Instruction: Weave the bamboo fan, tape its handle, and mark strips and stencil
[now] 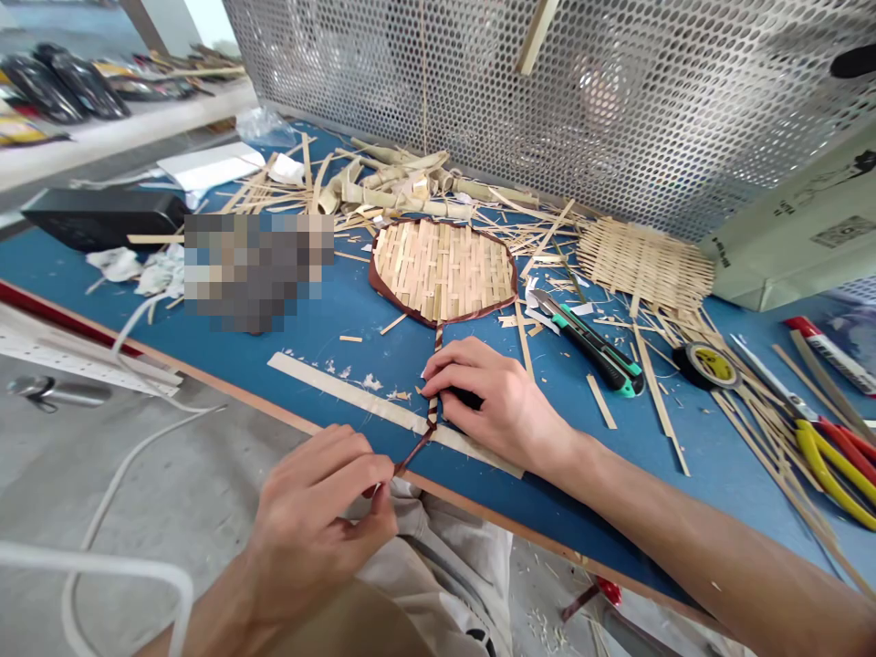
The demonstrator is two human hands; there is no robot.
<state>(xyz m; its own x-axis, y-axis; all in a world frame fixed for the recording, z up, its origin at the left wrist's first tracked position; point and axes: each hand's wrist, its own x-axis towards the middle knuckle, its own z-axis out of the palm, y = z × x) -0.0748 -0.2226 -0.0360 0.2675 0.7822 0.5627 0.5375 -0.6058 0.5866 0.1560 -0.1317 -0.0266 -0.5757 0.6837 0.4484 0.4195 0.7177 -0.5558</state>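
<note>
1. At the front edge of the blue work mat (328, 315), we have our left hand (318, 520) closed in a pinch, its thumb and fingertips gripping the loose end of a dark brown strip (416, 449).
2. That strip runs up to the narrow handle (436, 347) of a woven bamboo fan (442, 271), and brown and pale bands alternate along the handle.
3. Our right hand (496, 401) is curled and grasps the handle just below the fan's head, with a small black object (465, 398) showing under the fingers, too hidden for us to name.
4. The fan lies flat on the mat, its head edged in brown, with the handle crossing a long pale bamboo strip (342, 392) near the mat's edge.
5. To the right of our right hand, we see a green-and-black utility knife (589, 342), a roll of yellow tape (708, 365) and yellow-handled pliers (835, 465) among loose bamboo slivers (753, 438).
6. Beyond the fan lie a second, unfinished bamboo weave (643, 265) and a heap of curled bamboo shavings (397, 182), against a perforated metal panel (616, 100).
7. Left of the fan, a blurred patch (256, 274) hides whatever lies there, next to a black box (102, 219).
</note>
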